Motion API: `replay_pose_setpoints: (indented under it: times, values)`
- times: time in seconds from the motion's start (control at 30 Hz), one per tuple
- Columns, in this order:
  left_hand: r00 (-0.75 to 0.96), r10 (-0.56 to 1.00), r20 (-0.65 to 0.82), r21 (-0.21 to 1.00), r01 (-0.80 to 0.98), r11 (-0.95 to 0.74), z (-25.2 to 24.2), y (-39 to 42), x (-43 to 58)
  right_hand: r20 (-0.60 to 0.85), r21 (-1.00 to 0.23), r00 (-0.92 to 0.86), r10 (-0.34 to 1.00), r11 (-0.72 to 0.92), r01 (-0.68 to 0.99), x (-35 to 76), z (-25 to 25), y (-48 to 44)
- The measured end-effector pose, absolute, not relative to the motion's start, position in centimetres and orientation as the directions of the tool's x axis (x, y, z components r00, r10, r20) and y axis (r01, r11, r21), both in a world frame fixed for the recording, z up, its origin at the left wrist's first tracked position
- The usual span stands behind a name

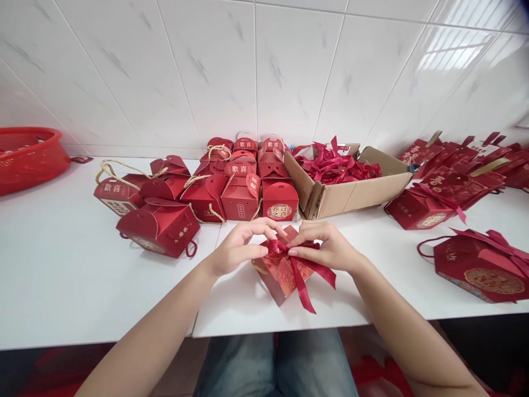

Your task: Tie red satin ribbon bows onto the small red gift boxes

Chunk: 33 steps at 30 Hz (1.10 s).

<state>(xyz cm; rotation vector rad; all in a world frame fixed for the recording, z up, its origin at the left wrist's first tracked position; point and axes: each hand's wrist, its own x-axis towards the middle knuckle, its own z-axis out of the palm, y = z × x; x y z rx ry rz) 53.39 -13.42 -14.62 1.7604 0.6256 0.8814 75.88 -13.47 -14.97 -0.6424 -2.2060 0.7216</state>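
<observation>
A small red gift box [281, 275] with gold print sits on the white table [61, 275] in front of me. A red ribbon [303, 278] is knotted on top of it, its tails hanging down the front. My left hand [242, 245] pinches the ribbon's left loop. My right hand [326, 245] pinches the right side of the bow. Both hands meet over the box top.
Several red gift boxes [239, 193] with rope handles stand behind. A cardboard box [343, 196] holds loose red ribbons [334, 165]. Flat and folded red boxes [450, 184] lie at right, one ribboned box [483, 267] nearer. A red basket [28, 157] sits far left.
</observation>
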Motion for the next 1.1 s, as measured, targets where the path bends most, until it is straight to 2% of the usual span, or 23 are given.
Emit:
replay_pose_setpoints:
  times: [0.17,0.37,0.5,0.57,0.73,0.93,1.1]
  values:
    - [0.598,0.725,0.341,0.887,0.050,-0.459,-14.6,-13.4,53.2,0.479,-0.636,-0.619,0.623,0.732,0.245,76.0,-15.0,-13.6]
    - [0.516,0.756,0.403,0.825,0.154,-0.544,-14.8,-13.7,54.0,0.477,-0.632,-0.608,0.635,0.728,0.266,75.8,-14.9,-13.8]
    - [0.412,0.685,0.601,0.608,0.320,-0.727,-15.0,-13.9,54.5,0.461,-0.652,-0.588,0.665,0.703,0.284,75.8,-14.9,-14.1]
    - [0.397,0.643,0.655,0.511,0.395,-0.763,-15.1,-14.0,54.5,0.454,-0.660,-0.576,0.680,0.691,0.296,75.8,-14.9,-14.3]
    - [0.388,0.610,0.691,0.385,0.517,-0.765,-15.2,-14.1,54.3,0.401,-0.708,-0.550,0.732,0.629,0.321,75.9,-15.0,-14.5]
    - [0.325,0.477,0.817,0.224,0.584,-0.781,-15.6,-14.4,54.6,0.400,-0.705,-0.543,0.738,0.626,0.332,75.6,-15.0,-15.1]
    - [0.428,0.376,0.822,0.000,0.659,-0.752,-15.5,-14.8,54.6,0.391,-0.709,-0.527,0.755,0.612,0.351,75.5,-15.1,-15.3]
